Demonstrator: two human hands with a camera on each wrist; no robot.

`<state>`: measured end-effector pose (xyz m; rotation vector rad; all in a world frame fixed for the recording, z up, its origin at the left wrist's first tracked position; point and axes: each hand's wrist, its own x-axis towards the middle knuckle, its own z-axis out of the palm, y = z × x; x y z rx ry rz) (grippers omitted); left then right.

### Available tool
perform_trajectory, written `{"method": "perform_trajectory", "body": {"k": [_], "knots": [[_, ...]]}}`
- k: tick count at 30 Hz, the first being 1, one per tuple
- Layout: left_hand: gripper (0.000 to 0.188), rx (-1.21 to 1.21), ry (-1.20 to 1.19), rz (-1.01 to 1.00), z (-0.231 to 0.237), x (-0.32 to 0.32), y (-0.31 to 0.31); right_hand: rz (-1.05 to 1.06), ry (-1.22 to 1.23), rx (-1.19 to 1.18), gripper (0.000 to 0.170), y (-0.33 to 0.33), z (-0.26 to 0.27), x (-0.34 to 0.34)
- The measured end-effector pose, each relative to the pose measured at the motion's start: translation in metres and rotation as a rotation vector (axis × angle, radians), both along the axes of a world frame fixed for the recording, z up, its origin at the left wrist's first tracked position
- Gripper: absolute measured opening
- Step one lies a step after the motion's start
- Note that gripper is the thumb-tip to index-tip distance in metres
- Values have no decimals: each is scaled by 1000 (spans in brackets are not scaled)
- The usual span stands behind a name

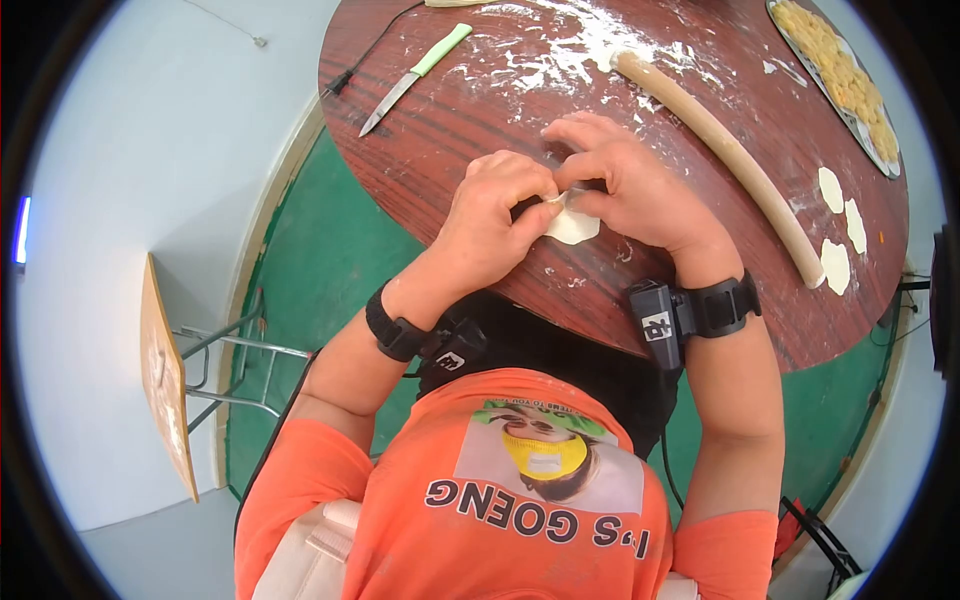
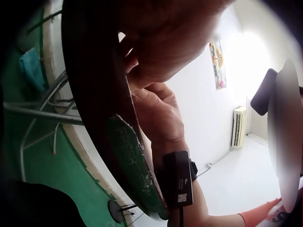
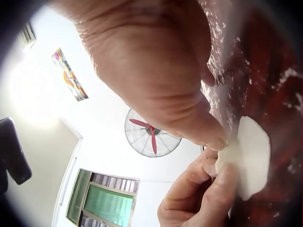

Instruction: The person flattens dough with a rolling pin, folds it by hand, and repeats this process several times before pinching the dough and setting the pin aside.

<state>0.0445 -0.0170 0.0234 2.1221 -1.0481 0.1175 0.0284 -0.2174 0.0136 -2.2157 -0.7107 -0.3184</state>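
Note:
A thin white dough wrapper (image 1: 575, 228) is between my two hands, close over the near part of the round table (image 1: 480, 120). My left hand (image 1: 490, 210) pinches its edge between thumb and fingers, shown close up in the right wrist view, where the wrapper (image 3: 254, 158) hangs flat past the fingertips. From the other side, the thumb and fingers of my right hand (image 1: 640, 190) pinch the same edge. In the left wrist view, my left hand (image 2: 175, 42) hides the wrapper.
A long rolling pin (image 1: 725, 150) lies to the right, with flat dough pieces (image 1: 835, 266) beyond it. A tray of yellowish food (image 1: 835, 70) stands at the far right. A green-handled knife (image 1: 420, 78) lies at the left. Flour (image 1: 560, 50) covers the back.

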Motion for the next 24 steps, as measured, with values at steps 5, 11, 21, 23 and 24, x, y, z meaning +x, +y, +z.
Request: {"method": "perform_trajectory", "body": {"k": [5,11,21,23,24], "knots": [[10,-4,68,-5,4,-2,-3,79,55,-28,13,-5,2,3],[12,18,32,1,9,-10,-7,37,107,74,4,-6,13,-2],[13,-86,195,35,10,-15,-6,50,168,92,6,-9,16,-3],[13,-95,183,31,9,-15,-6,61,183,105,6,-8,13,-3],[13,-104,169,29,8,-15,-6,24,20,67,8,-6,10,-3]]}}
